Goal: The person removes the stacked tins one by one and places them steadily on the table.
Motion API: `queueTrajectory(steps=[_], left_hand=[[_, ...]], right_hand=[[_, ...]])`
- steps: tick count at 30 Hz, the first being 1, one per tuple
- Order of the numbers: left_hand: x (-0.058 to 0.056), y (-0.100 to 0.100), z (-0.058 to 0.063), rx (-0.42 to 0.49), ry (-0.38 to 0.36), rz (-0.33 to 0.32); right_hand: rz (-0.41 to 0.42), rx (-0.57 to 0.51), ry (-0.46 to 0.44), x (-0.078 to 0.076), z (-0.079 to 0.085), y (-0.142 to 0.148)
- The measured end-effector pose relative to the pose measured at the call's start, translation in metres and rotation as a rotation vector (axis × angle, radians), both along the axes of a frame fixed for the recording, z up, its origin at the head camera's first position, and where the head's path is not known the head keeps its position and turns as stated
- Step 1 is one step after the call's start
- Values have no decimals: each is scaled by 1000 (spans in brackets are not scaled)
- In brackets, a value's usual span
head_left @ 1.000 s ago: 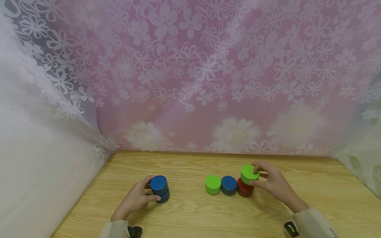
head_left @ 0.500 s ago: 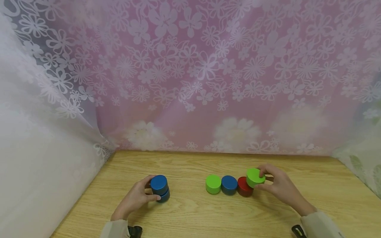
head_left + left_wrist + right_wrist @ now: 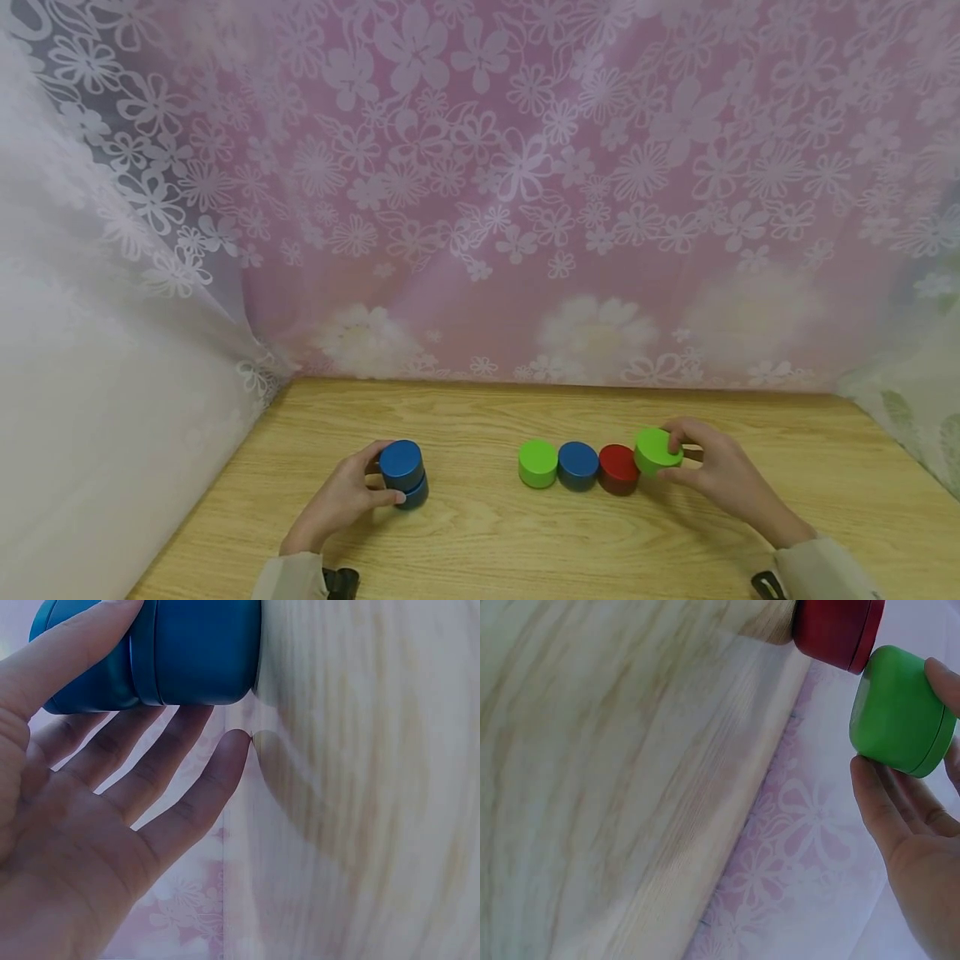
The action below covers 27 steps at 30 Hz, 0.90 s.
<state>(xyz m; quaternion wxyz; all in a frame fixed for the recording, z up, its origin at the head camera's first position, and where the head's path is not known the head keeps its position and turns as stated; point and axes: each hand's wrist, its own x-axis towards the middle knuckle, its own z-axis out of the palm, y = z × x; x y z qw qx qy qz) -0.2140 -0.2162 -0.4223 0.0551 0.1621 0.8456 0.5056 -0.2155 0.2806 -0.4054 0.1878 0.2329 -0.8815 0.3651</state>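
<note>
My left hand (image 3: pixel 341 498) holds a stack of two blue round tins, with thumb and fingers about the upper blue tin (image 3: pixel 401 464) and the lower blue tin (image 3: pixel 415 495). The left wrist view shows the lower one standing on the wood. On the right, my right hand (image 3: pixel 716 471) pinches a green round tin (image 3: pixel 657 452) between thumb and fingers. In the right wrist view this green tin (image 3: pixel 900 712) is lifted off the table, close beside the red tin (image 3: pixel 840 630). The red tin (image 3: pixel 618 469) stands on the table.
Left of the red tin, a blue tin (image 3: pixel 577 466) and another green tin (image 3: pixel 537 463) stand in the same row, side by side. The wooden table (image 3: pixel 465 542) ends at a pink flowered curtain (image 3: pixel 480 208). A pale cloth (image 3: pixel 112 400) hangs on the left.
My right hand has carried the green tin from above the red tin to the right and lower, uncovering the red tin's top. The left hand and its blue tins stay put.
</note>
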Motion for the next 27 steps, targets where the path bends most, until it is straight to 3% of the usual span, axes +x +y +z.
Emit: queueTrajectory(steps=[13,27], left_hand=[[0,0,0,0,-2,0],[-2,0,-1,-12,-8,13]], right_hand=[[-18,6,-78,0,-5,11],[48,137,-222,-7,-13,13]])
